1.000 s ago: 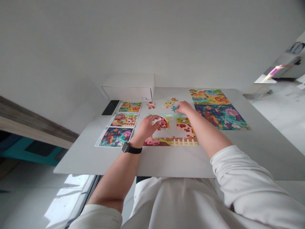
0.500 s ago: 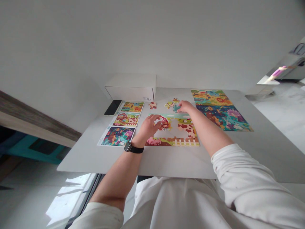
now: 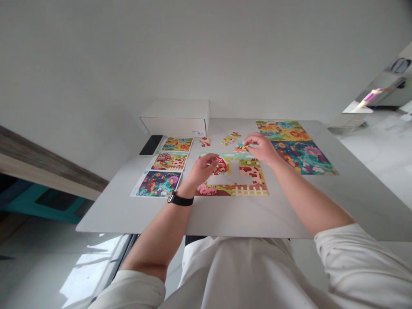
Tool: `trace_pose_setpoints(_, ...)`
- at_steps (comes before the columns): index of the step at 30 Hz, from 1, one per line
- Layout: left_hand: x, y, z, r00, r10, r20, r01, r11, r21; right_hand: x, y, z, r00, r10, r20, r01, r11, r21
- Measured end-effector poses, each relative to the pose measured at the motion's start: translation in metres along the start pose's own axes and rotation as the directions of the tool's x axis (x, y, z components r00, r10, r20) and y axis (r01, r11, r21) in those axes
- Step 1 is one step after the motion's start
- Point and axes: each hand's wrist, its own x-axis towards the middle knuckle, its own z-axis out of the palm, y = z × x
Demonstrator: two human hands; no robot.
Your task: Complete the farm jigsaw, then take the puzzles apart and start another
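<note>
A partly assembled farm jigsaw puzzle (image 3: 252,175) lies on the table, with a red barn, a spotted cow and a pink pig; a gap in its middle shows the tabletop. My left hand (image 3: 202,169), a watch on its wrist, hovers at the puzzle's left side by the barn, fingers apart and holding nothing. Just beyond the puzzle's top edge, my right hand (image 3: 262,148) pinches a jigsaw piece (image 3: 241,148) with orange, teal and yellow on it, partly hidden by the fingers. Loose jigsaw pieces (image 3: 228,140) lie to its left, and a reddish piece (image 3: 205,142) sits farther left.
A reference sheet (image 3: 154,165) with three pictures lies on the left, beside a dark phone (image 3: 151,145). A white box (image 3: 175,124) stands at the back against the wall. Two finished puzzles, a safari one (image 3: 286,131) and an undersea one (image 3: 309,159), lie to the right.
My right hand has turned and drawn slightly right, now lifting a piece where it was touching a teal one. My left hand stays nearly in place, its fingers slightly raised.
</note>
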Motion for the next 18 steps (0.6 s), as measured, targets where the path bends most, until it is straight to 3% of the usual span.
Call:
trace_pose_setpoints(3,-0.001,0.008,0.004,0.993,-0.033,0.112,0.057,0.975,-0.215,-0.030,-0.020,-0.002,0.994,-0.100,-0.043,0.103,0.991,0.084)
trace_pose_setpoints(7,-0.007,0.021,0.008,0.968,-0.038,0.248,0.139,0.903,-0.407,-0.062,-0.027,0.013,0.992,-0.117,-0.050,0.126,0.963,0.239)
trace_pose_setpoints(13,-0.009,0.025,0.011,0.940,-0.046,0.338,0.189,0.895,-0.404,-0.084,-0.020,0.039,0.998,-0.060,0.006,0.054,0.933,0.356)
trace_pose_setpoints(18,-0.006,0.020,0.007,0.954,-0.105,0.282,0.210,0.905,-0.371,-0.090,-0.022,0.039,0.994,-0.104,-0.043,0.113,0.941,0.320)
